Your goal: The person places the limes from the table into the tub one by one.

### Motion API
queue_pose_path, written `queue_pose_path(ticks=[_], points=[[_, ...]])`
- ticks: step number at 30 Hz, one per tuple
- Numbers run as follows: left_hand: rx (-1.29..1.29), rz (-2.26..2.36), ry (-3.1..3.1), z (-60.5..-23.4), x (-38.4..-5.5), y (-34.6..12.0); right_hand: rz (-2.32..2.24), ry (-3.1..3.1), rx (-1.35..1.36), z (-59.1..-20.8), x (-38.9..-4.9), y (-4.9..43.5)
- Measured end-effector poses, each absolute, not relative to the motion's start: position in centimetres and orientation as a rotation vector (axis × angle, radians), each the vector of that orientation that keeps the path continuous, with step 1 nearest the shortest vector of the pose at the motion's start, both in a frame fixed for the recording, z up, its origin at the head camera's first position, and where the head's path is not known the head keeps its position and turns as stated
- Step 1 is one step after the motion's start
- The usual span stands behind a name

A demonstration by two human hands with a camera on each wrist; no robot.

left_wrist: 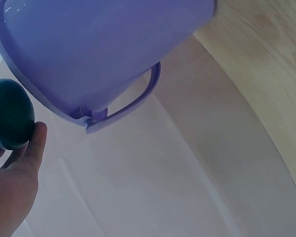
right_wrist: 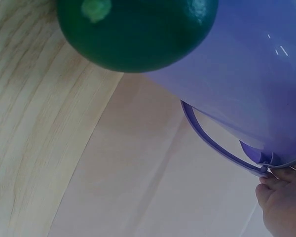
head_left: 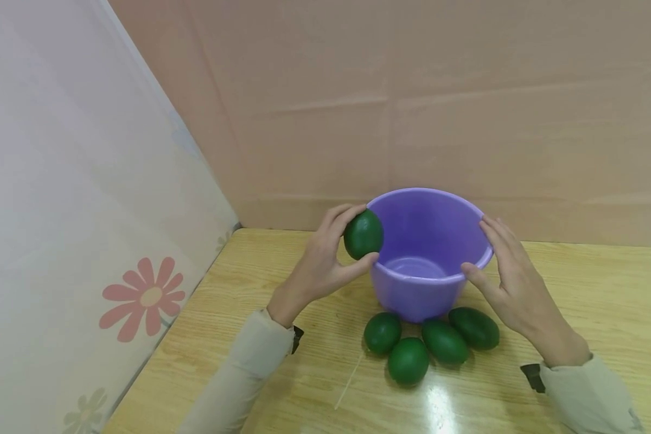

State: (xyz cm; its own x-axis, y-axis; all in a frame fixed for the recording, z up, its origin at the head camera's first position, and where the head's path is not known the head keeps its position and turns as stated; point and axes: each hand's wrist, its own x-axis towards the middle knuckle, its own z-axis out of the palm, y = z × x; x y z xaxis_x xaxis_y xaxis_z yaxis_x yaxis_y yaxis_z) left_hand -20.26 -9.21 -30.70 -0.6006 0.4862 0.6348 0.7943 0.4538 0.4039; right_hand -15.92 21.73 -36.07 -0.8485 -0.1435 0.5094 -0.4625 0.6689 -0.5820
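A purple bucket [head_left: 418, 298] stands on the wooden table with its mouth facing up. My left hand [head_left: 322, 259] grips a dark green oval fruit [head_left: 364, 235] between thumb and fingers at the bucket's left rim. Against the right side of the rim, my right hand [head_left: 521, 292] holds the bucket with its fingers and thumb. Several similar green fruits [head_left: 408, 361] lie in front of the bucket. One green fruit [right_wrist: 133, 34] looms large in the right wrist view, showing a pale stem scar.
The bucket's purple handle [left_wrist: 130, 106] hangs down on its far side. Behind the wooden table [head_left: 282, 374] rises a pinkish-beige cloth [head_left: 314, 120]. On the left stands a pale sheet [head_left: 59, 181] with printed flowers.
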Motion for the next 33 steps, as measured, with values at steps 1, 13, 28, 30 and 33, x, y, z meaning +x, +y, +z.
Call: queue_pose_path(ticks=[1,13,28,30,33], points=[[-1.075,-0.965,-2.276,-30.7,-20.3,-9.1,1.023,-2.456,0.475,-36.1,-15.9,21.7],[-1.053,-0.971,-2.354,-30.4,-21.1,-7.8,1.018,-2.416,0.497,-36.2,-15.9,21.7],[-1.077,-0.932,-2.381,-30.3,-22.2,-6.7,1.014,-2.403,0.501,-36.2,-15.8,21.6],[-1.077,-0.92,-2.398,-30.3,-22.4,-6.6,1.013,-2.401,0.502,-36.2,-15.8,21.6],[-1.081,-0.909,-2.435,-30.1,-22.5,-6.4,1.015,-2.405,0.5,-36.2,-15.8,21.6]])
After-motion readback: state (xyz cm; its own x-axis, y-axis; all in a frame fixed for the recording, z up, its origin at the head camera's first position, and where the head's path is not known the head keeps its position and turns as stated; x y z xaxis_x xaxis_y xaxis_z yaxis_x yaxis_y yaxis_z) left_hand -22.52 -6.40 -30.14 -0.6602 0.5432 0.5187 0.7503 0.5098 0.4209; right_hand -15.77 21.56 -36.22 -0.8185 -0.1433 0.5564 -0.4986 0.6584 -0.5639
